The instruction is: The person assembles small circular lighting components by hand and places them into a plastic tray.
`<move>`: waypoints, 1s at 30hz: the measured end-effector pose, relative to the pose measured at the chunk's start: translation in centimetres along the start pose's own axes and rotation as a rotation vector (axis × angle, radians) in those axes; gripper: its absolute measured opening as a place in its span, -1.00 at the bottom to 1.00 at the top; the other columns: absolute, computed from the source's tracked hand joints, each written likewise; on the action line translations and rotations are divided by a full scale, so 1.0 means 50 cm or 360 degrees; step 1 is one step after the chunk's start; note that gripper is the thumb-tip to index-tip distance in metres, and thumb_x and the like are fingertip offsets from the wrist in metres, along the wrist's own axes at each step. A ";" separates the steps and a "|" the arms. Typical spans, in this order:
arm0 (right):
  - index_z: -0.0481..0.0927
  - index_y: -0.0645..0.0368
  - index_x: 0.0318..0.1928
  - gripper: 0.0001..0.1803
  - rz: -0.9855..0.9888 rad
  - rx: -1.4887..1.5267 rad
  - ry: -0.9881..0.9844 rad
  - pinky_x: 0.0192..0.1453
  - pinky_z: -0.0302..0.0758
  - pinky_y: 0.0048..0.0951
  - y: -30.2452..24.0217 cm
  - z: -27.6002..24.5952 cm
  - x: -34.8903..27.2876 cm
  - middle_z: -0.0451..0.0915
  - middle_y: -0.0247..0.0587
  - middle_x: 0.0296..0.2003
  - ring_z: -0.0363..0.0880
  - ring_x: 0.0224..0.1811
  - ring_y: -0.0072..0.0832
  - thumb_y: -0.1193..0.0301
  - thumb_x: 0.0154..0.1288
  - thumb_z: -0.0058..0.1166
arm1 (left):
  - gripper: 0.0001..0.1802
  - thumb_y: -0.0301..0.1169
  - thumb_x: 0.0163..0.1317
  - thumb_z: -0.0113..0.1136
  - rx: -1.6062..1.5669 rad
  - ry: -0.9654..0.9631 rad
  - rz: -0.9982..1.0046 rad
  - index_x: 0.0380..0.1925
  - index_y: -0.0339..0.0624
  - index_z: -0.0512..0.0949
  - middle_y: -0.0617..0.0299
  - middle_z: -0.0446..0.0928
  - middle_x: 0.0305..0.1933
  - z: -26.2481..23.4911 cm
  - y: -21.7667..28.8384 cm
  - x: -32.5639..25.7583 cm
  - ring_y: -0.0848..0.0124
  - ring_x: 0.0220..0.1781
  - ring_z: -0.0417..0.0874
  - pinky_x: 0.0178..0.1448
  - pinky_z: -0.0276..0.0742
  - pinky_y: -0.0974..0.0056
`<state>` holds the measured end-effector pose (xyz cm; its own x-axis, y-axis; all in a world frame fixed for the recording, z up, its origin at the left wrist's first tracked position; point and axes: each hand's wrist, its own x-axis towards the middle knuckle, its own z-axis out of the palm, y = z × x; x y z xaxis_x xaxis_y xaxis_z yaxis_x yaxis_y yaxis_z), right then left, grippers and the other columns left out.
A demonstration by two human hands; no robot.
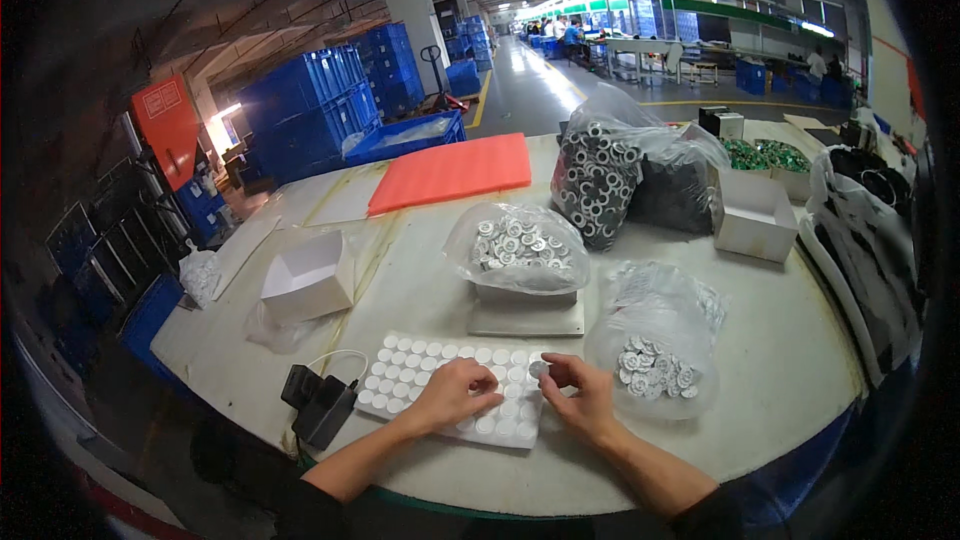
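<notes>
Far left, stacks of blue plastic crates [320, 105] line the factory floor beside an orange sign [167, 125], with darker bins lower down in shadow. Onto the pale worktable [780, 360] now: near its left edge sits a small crumpled plastic bag [200, 275], then an open white cardboard box [310, 280], and down at the front edge a black device with a white cable [320, 400]. Behind, a flat orange foam sheet [452, 172] lies toward the far side. Front and centre is the white tray of round pockets [400, 370], lying flat, most pockets filled with white discs. The left hand [455, 395] rests on the tray's right part, fingers curled and pressed down onto it. The right hand [585, 395] sits just beside it at the tray's right end, thumb and forefinger pinching a small silvery ring part [539, 369] held just above the tray's upper right corner. Beyond the hands, a clear bag of ring parts [520, 245] sits on a flat grey slab. To the right, another clear bag of the same silvery parts [655, 360] lies open near the right hand. Further back, a big bag of dark rings [600, 175], a white box [755, 215], and green parts [765, 153]. Overhead, the long aisle runs off to bright strip lights and distant workers.
</notes>
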<state>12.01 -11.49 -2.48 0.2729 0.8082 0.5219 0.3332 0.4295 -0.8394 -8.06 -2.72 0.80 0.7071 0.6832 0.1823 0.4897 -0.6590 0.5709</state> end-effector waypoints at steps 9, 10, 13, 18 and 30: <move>0.55 0.28 -0.10 -0.72 0.0149 0.0071 -0.0055 -0.27 0.58 -0.52 0.010 0.007 -0.007 0.65 -0.15 -0.45 0.66 -0.40 -0.53 0.52 0.14 0.18 | -0.83 -0.34 -0.01 0.25 0.0420 -0.0126 0.0344 -0.45 -0.19 0.61 0.12 0.52 -0.43 0.003 -0.002 0.007 0.18 -0.31 0.57 -0.25 0.48 0.14; 0.54 0.31 -0.10 -0.73 0.0177 0.0096 -0.0083 -0.27 0.57 -0.54 0.011 0.008 -0.007 0.65 -0.17 -0.43 0.65 -0.37 -0.54 0.53 0.16 0.16 | -0.85 -0.36 -0.01 0.23 0.0491 -0.0110 0.0363 -0.48 -0.20 0.60 0.12 0.52 -0.44 0.010 -0.003 0.005 0.18 -0.31 0.56 -0.25 0.48 0.12; 0.54 0.34 -0.11 -0.76 0.0241 0.0182 -0.0122 -0.26 0.56 -0.56 0.023 0.013 -0.009 0.65 -0.17 -0.40 0.64 -0.35 -0.55 0.54 0.19 0.14 | -0.89 -0.42 0.00 0.15 0.0985 -0.0096 0.0543 -0.56 -0.23 0.55 0.10 0.47 -0.44 0.027 0.023 -0.005 0.21 -0.30 0.54 -0.24 0.52 0.15; 0.54 0.35 -0.17 -0.80 0.0438 0.0421 -0.0223 -0.26 0.56 -0.58 0.027 0.017 -0.012 0.64 -0.17 -0.37 0.63 -0.37 -0.56 0.53 0.20 0.15 | -0.88 -0.41 -0.04 0.17 0.0710 -0.0079 0.0235 -0.55 -0.24 0.55 0.09 0.52 -0.46 0.013 0.016 0.009 0.23 -0.32 0.57 -0.25 0.51 0.17; 0.54 0.37 -0.20 -0.82 0.0539 0.0411 -0.0263 -0.28 0.55 -0.56 0.016 0.016 -0.006 0.64 -0.17 -0.40 0.60 -0.38 -0.58 0.50 0.23 0.13 | -0.77 -0.31 -0.01 0.30 0.0039 -0.0229 -0.0126 -0.43 -0.25 0.60 0.06 0.59 -0.44 -0.031 0.025 0.012 0.27 -0.38 0.61 -0.28 0.50 0.27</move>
<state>11.46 -11.05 -3.41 0.1733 0.9648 0.1979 0.0083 0.1995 -0.9799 -7.82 -2.65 2.84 0.7306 0.6825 0.0203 0.5578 -0.6137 0.5587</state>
